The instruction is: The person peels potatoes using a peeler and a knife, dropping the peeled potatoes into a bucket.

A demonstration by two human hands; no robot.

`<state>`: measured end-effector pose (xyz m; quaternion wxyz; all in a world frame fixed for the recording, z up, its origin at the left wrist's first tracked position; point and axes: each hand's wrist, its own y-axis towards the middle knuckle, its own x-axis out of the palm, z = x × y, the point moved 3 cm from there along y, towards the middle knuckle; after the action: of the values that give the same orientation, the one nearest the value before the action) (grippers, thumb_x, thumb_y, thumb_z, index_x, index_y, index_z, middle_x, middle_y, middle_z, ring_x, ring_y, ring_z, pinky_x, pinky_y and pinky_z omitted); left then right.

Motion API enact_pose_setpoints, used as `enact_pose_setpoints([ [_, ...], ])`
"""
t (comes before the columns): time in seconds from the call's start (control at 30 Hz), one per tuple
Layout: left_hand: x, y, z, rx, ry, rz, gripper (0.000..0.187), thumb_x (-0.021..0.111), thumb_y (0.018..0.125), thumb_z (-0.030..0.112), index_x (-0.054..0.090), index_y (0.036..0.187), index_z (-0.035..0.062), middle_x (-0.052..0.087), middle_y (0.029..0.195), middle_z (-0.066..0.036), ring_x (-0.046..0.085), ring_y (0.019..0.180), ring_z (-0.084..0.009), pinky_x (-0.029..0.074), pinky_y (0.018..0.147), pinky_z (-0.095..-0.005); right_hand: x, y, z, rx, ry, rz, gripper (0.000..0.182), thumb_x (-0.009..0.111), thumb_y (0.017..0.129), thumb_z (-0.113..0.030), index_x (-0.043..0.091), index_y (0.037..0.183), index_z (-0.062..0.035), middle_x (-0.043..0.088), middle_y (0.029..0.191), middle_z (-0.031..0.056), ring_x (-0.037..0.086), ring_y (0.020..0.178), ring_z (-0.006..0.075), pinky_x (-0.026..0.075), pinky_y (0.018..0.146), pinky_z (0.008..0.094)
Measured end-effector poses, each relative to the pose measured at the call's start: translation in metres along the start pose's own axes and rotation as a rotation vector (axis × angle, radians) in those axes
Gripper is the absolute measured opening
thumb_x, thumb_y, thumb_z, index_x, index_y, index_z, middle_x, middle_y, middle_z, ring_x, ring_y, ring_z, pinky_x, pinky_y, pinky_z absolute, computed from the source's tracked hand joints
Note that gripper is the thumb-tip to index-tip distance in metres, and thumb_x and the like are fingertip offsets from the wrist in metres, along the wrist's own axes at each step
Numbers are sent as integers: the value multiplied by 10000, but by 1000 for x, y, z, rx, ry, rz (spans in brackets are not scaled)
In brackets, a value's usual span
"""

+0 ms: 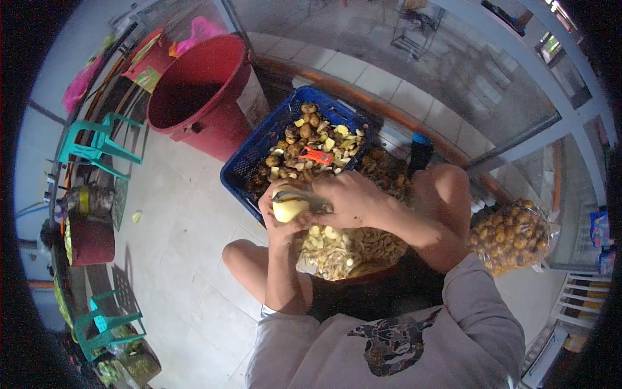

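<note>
My left hand point(275, 217) is wrapped round a partly peeled potato point(289, 205), pale yellow with some dark skin on it. Against the potato's right side, my right hand point(338, 198) has its fingers closed round a small dark tool, mostly hidden and too blurred to name. Both hands are over the near edge of a blue crate point(241, 170) that holds brown potatoes, pale cut pieces and an orange-red packet point(316, 155). Below my hands, between my legs, lies a heap of peelings and pale pieces point(330, 249).
A large red bin point(223, 123) stands behind the crate to the left. A clear bag of potatoes point(515, 236) lies at the right. Green plastic chairs point(97, 144) and a dark red container point(92, 241) are along the left. Glass panels point(479, 71) rise at the back.
</note>
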<state>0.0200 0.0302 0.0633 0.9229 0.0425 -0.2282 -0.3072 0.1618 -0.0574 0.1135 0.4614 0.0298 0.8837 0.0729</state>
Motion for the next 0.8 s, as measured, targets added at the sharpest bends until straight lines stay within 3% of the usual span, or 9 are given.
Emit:
enact_pose_setpoints([
  [0.07, -4, 0, -2, 42, 1, -87, 682, 842, 489, 230, 593, 1072, -23, 655, 967, -96, 640, 876, -192, 514, 821, -321, -14, 2, -1, -74, 70, 17, 573, 709, 737, -560, 654, 933, -25, 646, 697, 200, 665, 720, 386, 528, 649, 454],
  [0.13, 1, -1, 6, 16, 131, -125, 670, 829, 489, 213, 595, 1068, -29, 657, 971, -100, 639, 880, -187, 515, 817, -320, -32, 3, -4, 59, 109, -263, 543, 750, 699, -536, 664, 887, -34, 655, 716, 185, 665, 723, 373, 520, 669, 435],
  [0.27, 17, -1, 14, -67, 261, -192, 600, 795, 490, 159, 608, 1024, -42, 661, 956, -95, 631, 868, -172, 502, 817, -311, -36, 2, 8, 137, 81, -383, 480, 772, 688, -476, 678, 846, -33, 662, 748, 188, 667, 747, 367, 512, 685, 441],
  [0.37, 19, -3, 21, -55, 286, -240, 551, 789, 505, 130, 615, 1001, -36, 657, 949, -85, 624, 867, -173, 490, 833, -312, -42, -1, 9, 91, 60, -275, 463, 771, 697, -463, 678, 829, -29, 663, 766, 199, 672, 778, 355, 511, 688, 440],
  [0.47, -5, -3, 5, -27, 224, -441, 617, 783, 526, 84, 573, 1095, -25, 629, 1005, -78, 603, 897, -162, 476, 839, -297, -72, -2, 28, 260, 92, -110, 452, 774, 711, -457, 678, 819, -29, 667, 803, 199, 667, 772, 356, 510, 698, 442],
  [0.5, -8, -4, 1, -27, 223, -440, 617, 783, 526, 84, 573, 1095, -25, 629, 1005, -78, 603, 897, -162, 476, 839, -297, -84, -6, 36, 433, 106, -127, 418, 783, 722, -426, 665, 798, -32, 664, 803, 187, 662, 765, 350, 508, 715, 436],
  [0.6, 10, -2, 20, 26, 223, -47, 678, 814, 521, 136, 544, 1128, 2, 568, 1077, -68, 580, 910, -151, 474, 840, -289, -65, -7, 37, 331, 125, -102, 368, 783, 738, -369, 639, 809, -37, 660, 803, 172, 660, 813, 335, 505, 739, 425],
  [0.7, -8, 0, 2, 147, 281, -9, 668, 814, 518, 136, 550, 1118, 3, 584, 1068, -75, 586, 925, -157, 478, 840, -291, -29, -6, 14, 89, 2, -19, 319, 755, 752, -338, 655, 852, -52, 674, 847, 164, 658, 862, 358, 518, 782, 440],
  [0.8, -5, -3, 9, 130, 268, -74, 651, 817, 516, 147, 562, 1097, 2, 598, 1060, -88, 590, 947, -178, 478, 851, -311, -12, -6, -4, 51, -100, 4, 221, 688, 759, -249, 684, 858, -52, 684, 814, 155, 679, 753, 328, 550, 692, 447],
])
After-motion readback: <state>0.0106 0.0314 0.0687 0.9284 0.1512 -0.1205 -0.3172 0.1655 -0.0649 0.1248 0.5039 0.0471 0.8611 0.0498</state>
